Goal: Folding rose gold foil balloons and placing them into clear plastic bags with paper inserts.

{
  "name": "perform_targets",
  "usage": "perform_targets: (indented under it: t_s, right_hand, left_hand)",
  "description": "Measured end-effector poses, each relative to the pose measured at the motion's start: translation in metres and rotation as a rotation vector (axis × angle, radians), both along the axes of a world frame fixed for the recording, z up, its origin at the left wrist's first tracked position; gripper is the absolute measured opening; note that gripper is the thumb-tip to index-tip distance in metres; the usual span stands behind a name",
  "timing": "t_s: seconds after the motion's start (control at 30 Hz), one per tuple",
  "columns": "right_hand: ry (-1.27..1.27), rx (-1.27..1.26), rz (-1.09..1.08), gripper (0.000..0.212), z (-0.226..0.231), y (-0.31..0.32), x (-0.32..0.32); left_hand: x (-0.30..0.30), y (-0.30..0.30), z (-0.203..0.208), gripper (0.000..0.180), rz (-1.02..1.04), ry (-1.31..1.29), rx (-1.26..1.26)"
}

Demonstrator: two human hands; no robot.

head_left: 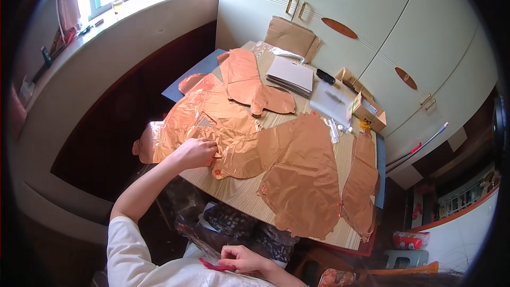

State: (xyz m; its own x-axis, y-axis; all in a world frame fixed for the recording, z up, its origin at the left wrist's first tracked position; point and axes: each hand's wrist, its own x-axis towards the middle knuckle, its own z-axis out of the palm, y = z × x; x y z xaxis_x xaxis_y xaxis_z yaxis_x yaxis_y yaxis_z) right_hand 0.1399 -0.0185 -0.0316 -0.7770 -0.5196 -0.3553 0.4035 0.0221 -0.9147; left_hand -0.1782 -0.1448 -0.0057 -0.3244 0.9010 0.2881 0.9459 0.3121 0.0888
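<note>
Flat, uninflated copper-coloured foil balloons cover much of the wooden table. My left hand (195, 153) reaches over the near left edge, its fingers curled down on a crinkled, shiny foil balloon (183, 114). The fingertips are partly hidden against the foil. Low by my lap, my right hand (243, 259) is closed at a narrow red object (217, 266), whose kind I cannot make out. Beyond the left hand lies a smoother foil piece (241, 77). To the right are a wide foil balloon (305, 175) and a long, narrow one (361, 183).
A white stack of sheets (289, 75), a black object (325, 76) and an open cardboard box (369, 111) stand along the far side. Small white tubes (333, 130) lie near the box. Pale cabinets (361, 16) rise behind; a windowsill (133, 18) runs along the left.
</note>
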Motion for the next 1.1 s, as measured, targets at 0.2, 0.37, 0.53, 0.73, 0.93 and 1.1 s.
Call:
perform_targets:
  t_s: [0.2,0.37,0.53,0.73,0.93,1.1]
  right_hand:
    - [0.037,0.009,-0.011,0.022,-0.004,0.001,0.002]
    - [0.062,-0.004,-0.023,0.022,-0.006,0.001,0.003]
    - [0.050,0.003,-0.029,0.021,-0.002,0.002,0.003]
    - [-0.028,-0.075,-0.059,0.019,-0.001,0.007,0.001]
    - [-0.187,-0.269,-0.254,0.010,-0.003,0.012,-0.003]
    - [-0.194,-0.346,-0.470,0.009,-0.016,0.012,-0.006]
  left_hand:
    - [0.010,0.013,0.000,0.012,0.055,0.223,-0.259]
    - [0.013,0.013,0.015,0.012,0.000,0.224,-0.273]
    - [0.025,0.009,0.007,0.011,-0.054,0.260,-0.225]
    - [0.022,0.012,0.011,0.013,-0.202,0.200,-0.040]
    - [0.058,-0.001,0.020,0.021,-0.088,0.066,0.206]
    - [0.154,-0.049,0.073,0.024,0.114,-0.275,0.214]
